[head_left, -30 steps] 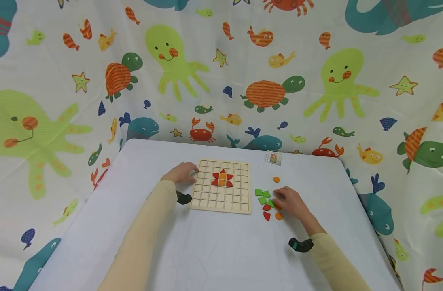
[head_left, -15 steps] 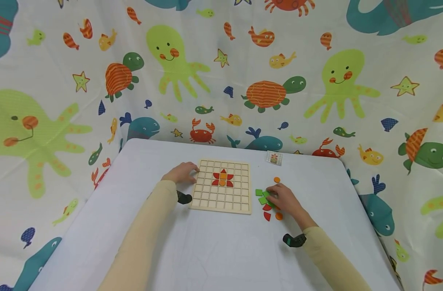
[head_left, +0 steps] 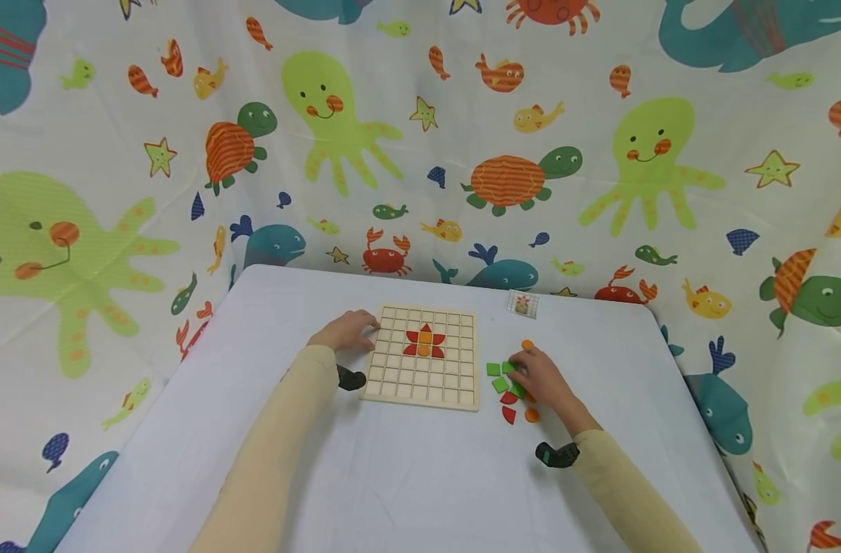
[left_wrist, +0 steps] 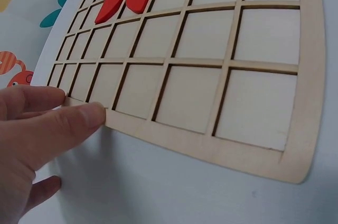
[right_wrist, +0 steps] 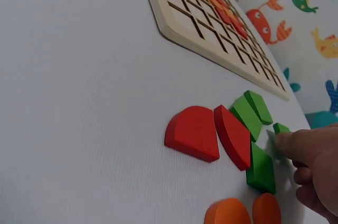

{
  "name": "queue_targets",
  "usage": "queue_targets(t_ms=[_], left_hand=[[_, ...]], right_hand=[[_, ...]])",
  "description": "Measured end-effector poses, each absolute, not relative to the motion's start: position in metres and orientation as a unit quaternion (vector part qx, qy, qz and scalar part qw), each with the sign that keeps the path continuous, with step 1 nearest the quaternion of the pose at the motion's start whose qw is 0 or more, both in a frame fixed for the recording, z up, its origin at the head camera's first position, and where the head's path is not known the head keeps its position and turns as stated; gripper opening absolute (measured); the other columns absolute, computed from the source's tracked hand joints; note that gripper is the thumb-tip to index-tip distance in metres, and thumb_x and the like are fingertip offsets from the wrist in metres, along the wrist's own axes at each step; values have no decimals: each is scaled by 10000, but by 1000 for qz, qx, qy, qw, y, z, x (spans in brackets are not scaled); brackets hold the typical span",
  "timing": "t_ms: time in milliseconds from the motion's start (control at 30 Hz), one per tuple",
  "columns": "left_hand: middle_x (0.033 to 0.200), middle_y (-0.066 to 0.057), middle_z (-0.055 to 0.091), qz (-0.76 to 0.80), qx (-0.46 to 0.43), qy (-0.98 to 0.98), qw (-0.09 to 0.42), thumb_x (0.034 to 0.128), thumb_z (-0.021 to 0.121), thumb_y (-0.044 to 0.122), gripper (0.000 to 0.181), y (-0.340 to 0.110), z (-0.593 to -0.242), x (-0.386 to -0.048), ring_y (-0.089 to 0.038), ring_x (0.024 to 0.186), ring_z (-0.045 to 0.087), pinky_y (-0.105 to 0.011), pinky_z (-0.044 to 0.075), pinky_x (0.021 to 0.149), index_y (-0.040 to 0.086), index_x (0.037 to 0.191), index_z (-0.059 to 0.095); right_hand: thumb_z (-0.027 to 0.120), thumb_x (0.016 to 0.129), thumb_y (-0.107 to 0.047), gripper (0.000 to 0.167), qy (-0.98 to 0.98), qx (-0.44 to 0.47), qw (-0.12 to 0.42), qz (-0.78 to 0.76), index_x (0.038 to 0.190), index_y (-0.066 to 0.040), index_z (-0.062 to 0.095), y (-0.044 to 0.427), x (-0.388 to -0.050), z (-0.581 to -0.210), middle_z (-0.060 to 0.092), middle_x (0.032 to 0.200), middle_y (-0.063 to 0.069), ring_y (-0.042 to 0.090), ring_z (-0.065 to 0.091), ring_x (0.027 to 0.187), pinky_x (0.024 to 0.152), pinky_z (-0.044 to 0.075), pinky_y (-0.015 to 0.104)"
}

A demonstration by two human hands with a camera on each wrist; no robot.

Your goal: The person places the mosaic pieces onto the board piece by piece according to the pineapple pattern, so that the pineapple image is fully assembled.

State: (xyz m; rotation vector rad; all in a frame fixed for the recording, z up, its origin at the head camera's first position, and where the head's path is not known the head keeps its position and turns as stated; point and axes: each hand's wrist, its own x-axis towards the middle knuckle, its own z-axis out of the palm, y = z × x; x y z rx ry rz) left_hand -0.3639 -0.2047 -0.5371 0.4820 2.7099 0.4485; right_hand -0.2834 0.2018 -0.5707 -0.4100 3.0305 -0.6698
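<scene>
A wooden grid board (head_left: 420, 402) lies flat, red pieces (head_left: 437, 352) and orange pieces (head_left: 425, 338) set in its squares. My left hand (head_left: 344, 332) is at the board's left side; in the left wrist view, fingertips of that hand (left_wrist: 47, 134) touch the wooden rim (left_wrist: 200, 158), fingers fairly straight. Over the loose pieces, my right hand (head_left: 544, 382) is bent downward. The right wrist view has this hand (right_wrist: 317, 158) pinching a small green piece (right_wrist: 281, 128), partly hidden by a finger. Other green pieces (right_wrist: 247, 115) lie beside it.
Loose red pieces (head_left: 508, 415) and orange discs (head_left: 532, 415) lie near my right hand, another orange disc (head_left: 527, 345) beyond it. A small picture card (head_left: 523, 304) is by the table's back edge. Behind hangs a patterned cloth (head_left: 420, 153).
Compared with a second ago, my right hand has moved left onto the green pieces; it stays about there since half a second ago. My left hand keeps its place at the board.
</scene>
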Motion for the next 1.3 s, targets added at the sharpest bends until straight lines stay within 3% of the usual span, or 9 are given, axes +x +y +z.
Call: queue_targets(t_ms=[367, 767, 1300], left_hand=[[1471, -121, 451, 160, 160, 956, 186, 897, 722, 220, 492, -203, -536, -363, -318, 1382, 363, -485, 307, 1147, 111, 1352, 568], [1463, -120, 459, 158, 160, 958, 176, 896, 724, 220, 493, -200, -535, -358, -319, 1376, 371, -488, 306, 1148, 110, 1350, 568], [1468, -129, 452, 166, 161, 955, 183, 892, 730, 216, 498, -201, -532, -360, -323, 1378, 364, -494, 298, 1150, 101, 1349, 569]], right_hand=[[692, 921, -199, 314, 944, -128, -15, -303, 1180, -30, 638, 150, -289, -568, 592, 1115, 107, 245, 584, 997, 887, 542, 402], [723, 897, -225, 273, 935, -219, -17, -279, 1109, -53, 708, 75, -294, -572, 628, 1033, 59, 194, 581, 943, 844, 527, 354], [710, 908, -235, 242, 939, -238, -15, -247, 1096, -83, 706, 56, -295, -576, 581, 992, 27, 160, 515, 888, 806, 513, 301]])
